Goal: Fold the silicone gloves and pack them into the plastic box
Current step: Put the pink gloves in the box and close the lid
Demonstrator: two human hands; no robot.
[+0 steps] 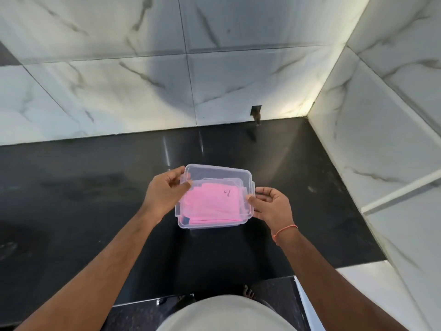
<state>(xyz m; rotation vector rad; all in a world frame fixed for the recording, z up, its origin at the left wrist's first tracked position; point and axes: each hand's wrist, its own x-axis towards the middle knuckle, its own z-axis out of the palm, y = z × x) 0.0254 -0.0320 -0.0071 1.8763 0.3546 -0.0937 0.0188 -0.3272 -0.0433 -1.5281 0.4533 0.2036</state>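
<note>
Pink silicone gloves [210,204], folded flat, lie inside the clear plastic box [214,222], which sits between the person's two hands on the black stone counter [83,187]. A translucent lid [219,174] rests over the box, seemingly a little askew and not pressed home. The left hand [164,194] grips the lid's edge on its side, thumb on top; the right hand [272,204] pinches the rim at the opposite side, fingers curled. To close it well, I'd say line the lid's corners up with the box rim first, then press down evenly from both sides, keeping the pink folds tucked clear of the seam so nothing is caught.
</note>
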